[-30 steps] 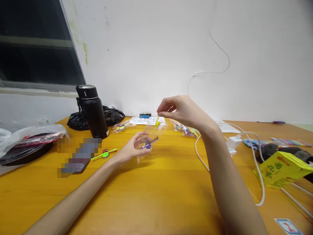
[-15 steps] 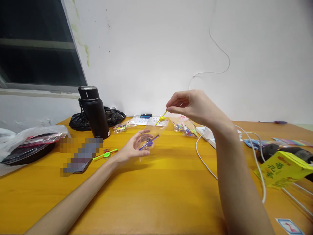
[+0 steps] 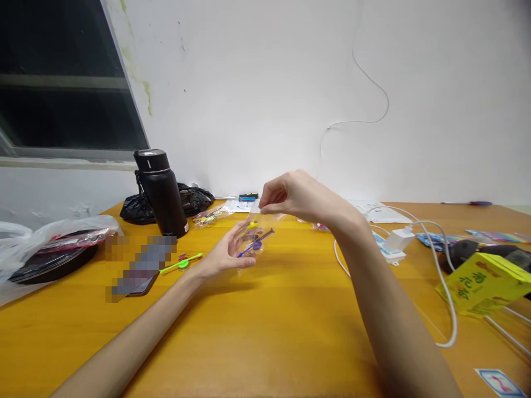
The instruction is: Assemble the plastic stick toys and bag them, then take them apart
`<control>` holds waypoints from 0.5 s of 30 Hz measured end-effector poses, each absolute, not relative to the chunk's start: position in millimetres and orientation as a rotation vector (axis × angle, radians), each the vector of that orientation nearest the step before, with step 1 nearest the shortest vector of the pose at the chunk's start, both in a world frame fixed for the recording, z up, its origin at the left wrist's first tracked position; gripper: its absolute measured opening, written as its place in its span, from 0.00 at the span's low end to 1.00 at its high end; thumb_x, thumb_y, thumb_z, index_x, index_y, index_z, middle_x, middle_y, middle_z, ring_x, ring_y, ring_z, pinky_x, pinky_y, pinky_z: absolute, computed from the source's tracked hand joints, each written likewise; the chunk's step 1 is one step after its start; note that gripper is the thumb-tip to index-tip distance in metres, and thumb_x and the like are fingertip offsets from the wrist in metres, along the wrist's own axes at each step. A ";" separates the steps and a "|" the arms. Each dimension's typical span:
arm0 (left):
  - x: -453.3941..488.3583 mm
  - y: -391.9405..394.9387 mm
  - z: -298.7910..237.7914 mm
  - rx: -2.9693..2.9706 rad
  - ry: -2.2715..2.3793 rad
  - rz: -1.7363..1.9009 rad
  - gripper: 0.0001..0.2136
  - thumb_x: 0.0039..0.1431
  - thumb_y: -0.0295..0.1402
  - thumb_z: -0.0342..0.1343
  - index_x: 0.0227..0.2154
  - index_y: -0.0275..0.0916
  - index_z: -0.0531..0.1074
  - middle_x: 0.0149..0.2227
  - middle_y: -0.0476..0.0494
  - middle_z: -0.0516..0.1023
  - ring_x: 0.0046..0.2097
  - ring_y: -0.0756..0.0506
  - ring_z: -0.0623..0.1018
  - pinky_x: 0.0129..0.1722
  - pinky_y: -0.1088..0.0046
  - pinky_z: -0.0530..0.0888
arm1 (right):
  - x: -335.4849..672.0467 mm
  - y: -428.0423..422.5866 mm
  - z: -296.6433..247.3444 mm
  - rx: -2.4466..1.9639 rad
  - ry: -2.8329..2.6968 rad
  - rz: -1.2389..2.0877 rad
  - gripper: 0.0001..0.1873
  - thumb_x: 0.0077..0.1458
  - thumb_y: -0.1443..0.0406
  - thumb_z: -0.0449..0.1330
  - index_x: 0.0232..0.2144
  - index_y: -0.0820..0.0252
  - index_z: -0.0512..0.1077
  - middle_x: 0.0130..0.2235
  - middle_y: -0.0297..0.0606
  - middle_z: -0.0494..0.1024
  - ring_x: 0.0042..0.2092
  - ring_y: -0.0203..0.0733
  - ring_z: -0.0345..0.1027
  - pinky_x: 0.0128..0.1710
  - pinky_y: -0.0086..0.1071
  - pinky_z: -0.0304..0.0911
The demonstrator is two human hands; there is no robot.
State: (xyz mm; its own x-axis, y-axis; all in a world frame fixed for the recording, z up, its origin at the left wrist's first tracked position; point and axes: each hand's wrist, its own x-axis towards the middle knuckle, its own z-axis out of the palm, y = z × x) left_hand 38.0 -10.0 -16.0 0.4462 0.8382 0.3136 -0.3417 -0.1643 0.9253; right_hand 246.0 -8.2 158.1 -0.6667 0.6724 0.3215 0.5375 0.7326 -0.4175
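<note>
My left hand (image 3: 230, 249) is curled around a small clear plastic bag (image 3: 271, 219) above the table. In the bag a purple arrow-shaped spinner (image 3: 257, 245) lies slanted, and a yellow arrow (image 3: 251, 225) shows beside it, partly hidden by my fingers. My right hand (image 3: 286, 193) is over the bag's mouth, thumb and fingertips pinched at its upper edge. On the table left of my left wrist lies a green arrow spinner (image 3: 182, 264), with a small red piece just behind it.
A black bottle (image 3: 161, 193) stands at the back left before a black plastic bag (image 3: 194, 198). A blurred-out phone (image 3: 143, 284) lies nearer. Bagged pieces (image 3: 207, 217) and a screwdriver (image 3: 248, 197) are at the back. Right: white cable (image 3: 450, 326), charger (image 3: 398, 239), yellow box (image 3: 477, 284).
My right hand has moved left and down to the bag's mouth. The yellow arrow it held above is now lower, inside the bag. My left hand stays nearly in place.
</note>
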 end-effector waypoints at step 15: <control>33.4 -12.0 -10.4 1.339 0.528 1.146 0.40 0.49 0.30 0.71 0.64 0.47 0.60 0.63 0.34 0.66 0.64 0.34 0.67 0.59 0.58 0.67 | 243.3 -16.7 162.1 -0.946 -2.528 0.307 0.13 0.59 0.57 0.60 0.33 0.58 0.80 0.36 0.36 0.81 0.34 0.37 0.69 0.34 0.30 0.57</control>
State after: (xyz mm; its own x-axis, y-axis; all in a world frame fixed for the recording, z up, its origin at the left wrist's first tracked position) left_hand 33.4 -12.0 -10.4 0.4044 0.8651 0.2968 -0.3359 -0.1613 0.9280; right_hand 243.3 -16.7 162.1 -0.6794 0.6660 0.3080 0.5728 0.7437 -0.3447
